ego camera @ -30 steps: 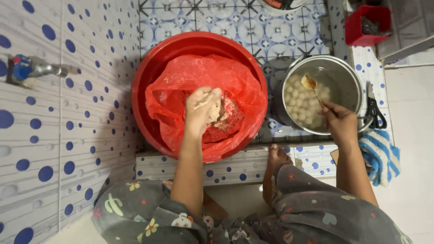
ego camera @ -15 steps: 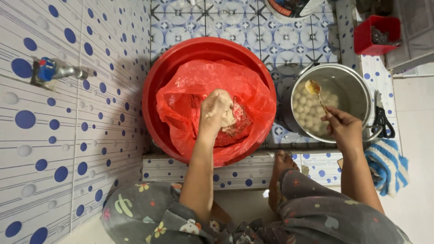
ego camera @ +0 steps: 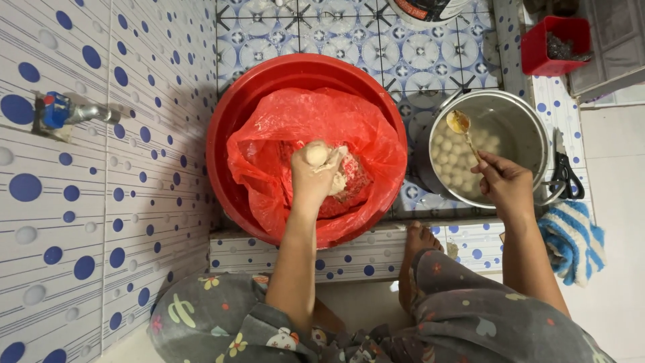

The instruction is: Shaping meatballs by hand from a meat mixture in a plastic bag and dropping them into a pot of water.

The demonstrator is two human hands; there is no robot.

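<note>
The left hand (ego camera: 314, 171) is closed around a lump of pale paste, and a round ball of paste (ego camera: 316, 154) bulges out at the top of the fist, between thumb and forefinger. The hand is held over the middle of a red plastic bag (ego camera: 282, 128), which lines a large red basin (ego camera: 232, 121); more of the pale and reddish mixture (ego camera: 353, 185) lies in the bag just beside and under the hand. The right hand (ego camera: 505, 185) is pinched shut on the handle of a metal spoon (ego camera: 465, 131), whose bowl sits over a steel pot (ego camera: 531, 128) standing just right of the basin. The pot holds many small pale balls (ego camera: 453, 161) lying in liquid. Black scissors (ego camera: 564, 175) rest against the pot's right edge, with a blue-and-white striped cloth (ego camera: 571, 238) below them. A small red tub (ego camera: 547, 47) stands at the upper right. A tap with a blue handle (ego camera: 64, 113) projects from the dotted tile wall on the left. A bare foot (ego camera: 418, 242) rests against the tiled ledge below the pot.
</note>
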